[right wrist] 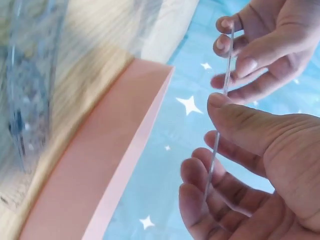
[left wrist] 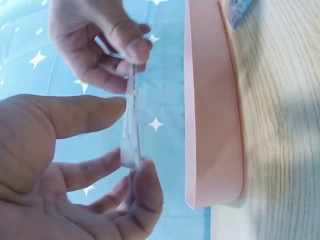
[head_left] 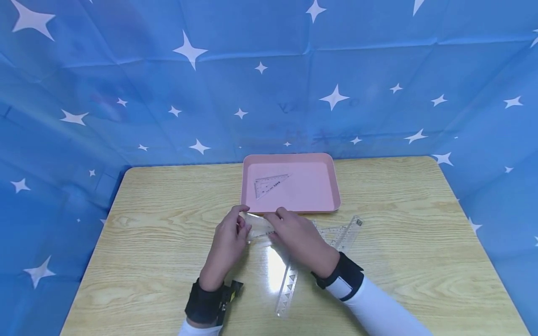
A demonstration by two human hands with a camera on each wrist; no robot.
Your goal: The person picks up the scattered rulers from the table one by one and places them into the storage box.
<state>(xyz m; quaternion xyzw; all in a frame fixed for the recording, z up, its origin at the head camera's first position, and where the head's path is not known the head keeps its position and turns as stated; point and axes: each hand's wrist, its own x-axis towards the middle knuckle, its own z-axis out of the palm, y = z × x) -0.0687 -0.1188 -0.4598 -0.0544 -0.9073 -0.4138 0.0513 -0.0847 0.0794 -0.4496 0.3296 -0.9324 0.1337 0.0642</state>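
Over the table just in front of the pink tray (head_left: 290, 205), both hands hold a thin, clear plastic drafting piece (head_left: 258, 227) with printed marks. Its full outline is hidden by the fingers. My left hand (head_left: 227, 242) pinches its left end between thumb and fingers. At the other end, my right hand (head_left: 300, 238) grips it, thumb on one face and fingers behind. Both wrist views show the piece (left wrist: 131, 130) nearly edge-on. Inside the tray lies a clear set square (head_left: 266, 185) with scale marks.
A clear ruler (head_left: 287, 289) with triangular cutouts lies below my right hand. Another clear ruler (head_left: 350, 231) lies slanted to the right, overlapping other clear plastic partly hidden by the hand. Behind the wooden table (head_left: 168, 200) hangs a blue cloth (head_left: 269, 93) with white stars.
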